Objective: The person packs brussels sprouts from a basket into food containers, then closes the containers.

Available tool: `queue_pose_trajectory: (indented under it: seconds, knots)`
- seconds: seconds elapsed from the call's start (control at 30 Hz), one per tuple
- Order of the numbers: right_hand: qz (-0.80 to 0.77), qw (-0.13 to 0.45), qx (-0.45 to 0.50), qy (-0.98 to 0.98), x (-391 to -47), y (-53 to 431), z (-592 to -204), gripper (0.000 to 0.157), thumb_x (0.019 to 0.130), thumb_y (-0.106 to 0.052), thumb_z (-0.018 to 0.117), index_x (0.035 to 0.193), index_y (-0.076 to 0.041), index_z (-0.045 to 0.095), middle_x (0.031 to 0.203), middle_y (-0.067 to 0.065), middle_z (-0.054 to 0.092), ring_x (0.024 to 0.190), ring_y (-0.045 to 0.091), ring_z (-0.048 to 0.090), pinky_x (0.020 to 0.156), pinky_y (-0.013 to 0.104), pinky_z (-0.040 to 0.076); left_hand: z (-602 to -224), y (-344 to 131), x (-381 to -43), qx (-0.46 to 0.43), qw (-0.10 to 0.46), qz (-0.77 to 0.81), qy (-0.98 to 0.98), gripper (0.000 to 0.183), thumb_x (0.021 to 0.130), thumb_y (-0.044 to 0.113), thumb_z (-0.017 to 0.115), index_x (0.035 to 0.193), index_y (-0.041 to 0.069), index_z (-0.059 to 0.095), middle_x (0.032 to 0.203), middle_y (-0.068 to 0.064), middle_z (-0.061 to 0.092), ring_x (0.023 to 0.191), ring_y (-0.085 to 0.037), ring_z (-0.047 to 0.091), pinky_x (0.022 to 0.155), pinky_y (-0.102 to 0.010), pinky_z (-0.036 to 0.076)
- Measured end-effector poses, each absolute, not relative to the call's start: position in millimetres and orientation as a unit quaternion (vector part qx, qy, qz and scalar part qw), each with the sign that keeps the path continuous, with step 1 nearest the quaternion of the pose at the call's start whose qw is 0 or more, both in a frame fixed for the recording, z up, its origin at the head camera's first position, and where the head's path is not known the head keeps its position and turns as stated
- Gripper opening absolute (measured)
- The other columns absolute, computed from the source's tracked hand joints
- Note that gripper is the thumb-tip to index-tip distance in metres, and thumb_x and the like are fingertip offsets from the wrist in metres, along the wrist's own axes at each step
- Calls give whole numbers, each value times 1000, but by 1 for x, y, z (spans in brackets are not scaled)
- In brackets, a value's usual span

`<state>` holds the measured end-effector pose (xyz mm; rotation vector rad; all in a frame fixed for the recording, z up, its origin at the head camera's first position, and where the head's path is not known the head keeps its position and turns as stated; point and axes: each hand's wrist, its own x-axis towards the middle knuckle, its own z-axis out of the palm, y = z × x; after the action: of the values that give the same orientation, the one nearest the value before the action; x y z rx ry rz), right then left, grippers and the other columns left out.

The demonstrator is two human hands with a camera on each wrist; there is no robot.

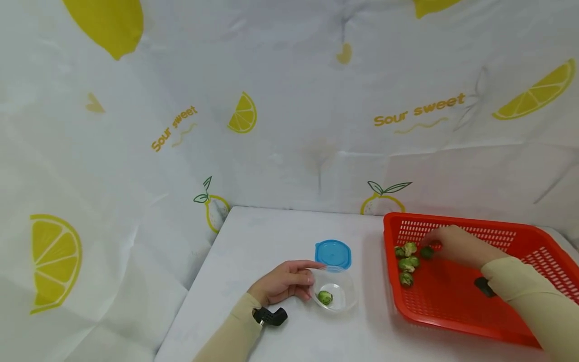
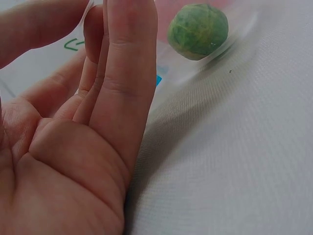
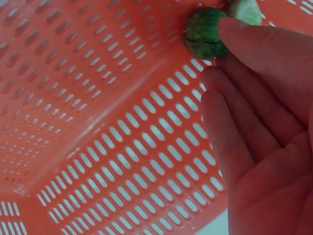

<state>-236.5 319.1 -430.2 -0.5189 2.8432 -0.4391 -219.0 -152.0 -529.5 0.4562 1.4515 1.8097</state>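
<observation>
My left hand (image 1: 287, 280) grips a small clear plastic bowl (image 1: 347, 296) at its left rim, thumb on the near side. One Brussels sprout (image 1: 324, 297) lies inside that bowl and shows through its wall in the left wrist view. Over in the red basket (image 1: 457, 301), my right hand (image 1: 459, 246) pinches a dark green Brussels sprout (image 3: 204, 38) between thumb and fingertips. Several paler Brussels sprouts (image 1: 407, 265) are clustered along the basket's left wall, just left of this hand.
A blue lid (image 1: 333, 253) lies flat on the white table (image 1: 258, 241) behind the bowl. The basket's raised, slotted walls surround the right hand. A white cloth (image 1: 294, 125) printed with lemons hangs along the back and left of the table.
</observation>
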Motion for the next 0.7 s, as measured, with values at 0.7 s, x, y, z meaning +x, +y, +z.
queue_pose_trajectory:
  seconds: [0.7]
  knots:
    - [-98, 80, -180, 975, -242, 308, -440, 20, 81, -2, 91, 99, -4, 84, 93, 7, 80, 87, 27, 73, 84, 55, 66, -531, -152, -221, 184, 376, 706, 572, 55, 103, 8, 66, 158, 9, 55, 96, 2, 69, 77, -11, 74, 77, -26, 67]
